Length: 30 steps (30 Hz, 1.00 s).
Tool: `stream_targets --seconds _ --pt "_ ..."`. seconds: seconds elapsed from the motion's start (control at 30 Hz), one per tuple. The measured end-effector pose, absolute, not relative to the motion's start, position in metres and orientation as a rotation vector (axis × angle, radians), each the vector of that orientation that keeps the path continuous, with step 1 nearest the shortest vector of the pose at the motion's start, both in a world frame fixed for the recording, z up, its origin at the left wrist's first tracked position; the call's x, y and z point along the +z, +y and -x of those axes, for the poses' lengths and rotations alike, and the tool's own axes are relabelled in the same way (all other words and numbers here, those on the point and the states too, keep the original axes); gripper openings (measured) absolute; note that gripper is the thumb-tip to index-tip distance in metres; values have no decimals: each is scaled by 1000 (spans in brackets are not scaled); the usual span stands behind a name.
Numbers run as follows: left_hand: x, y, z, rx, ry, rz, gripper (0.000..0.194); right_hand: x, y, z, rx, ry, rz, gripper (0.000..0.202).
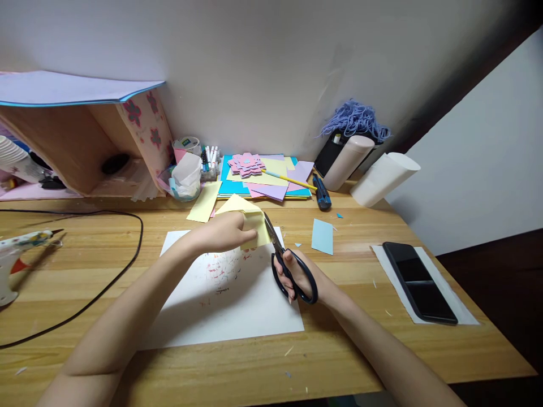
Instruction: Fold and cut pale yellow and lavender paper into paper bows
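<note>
Bare forearms (127, 305) end in a left hand (224, 232) closed on yellow paper (244, 204) and right hand (300, 272) curled through scissors (276, 243) at its edge. Beyond both, a pink flower (246, 164) looks assembled; cutting seems unfinished.

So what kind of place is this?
It looks like a craft desk, maybe at home. The right hand holds scissors, a pink paper flower lies on coloured sheets, and there's a glue gun on the left.
</note>
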State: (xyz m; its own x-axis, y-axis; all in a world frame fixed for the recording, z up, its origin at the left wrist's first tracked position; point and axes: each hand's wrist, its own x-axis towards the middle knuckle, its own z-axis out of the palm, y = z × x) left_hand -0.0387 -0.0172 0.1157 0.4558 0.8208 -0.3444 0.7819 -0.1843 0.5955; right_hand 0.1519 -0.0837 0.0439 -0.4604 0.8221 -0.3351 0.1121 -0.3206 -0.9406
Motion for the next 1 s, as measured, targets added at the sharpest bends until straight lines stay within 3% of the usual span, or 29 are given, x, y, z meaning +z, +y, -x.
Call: stream_targets --seconds 0.37,1.0 --pt "117 -17 39 47 1355 -1979 42 44 -84 -152 1739 -1455 1276 69" --pt "118 -15 42 20 1359 -1912 32 42 -83 -154 1666 -1511 1297 64"
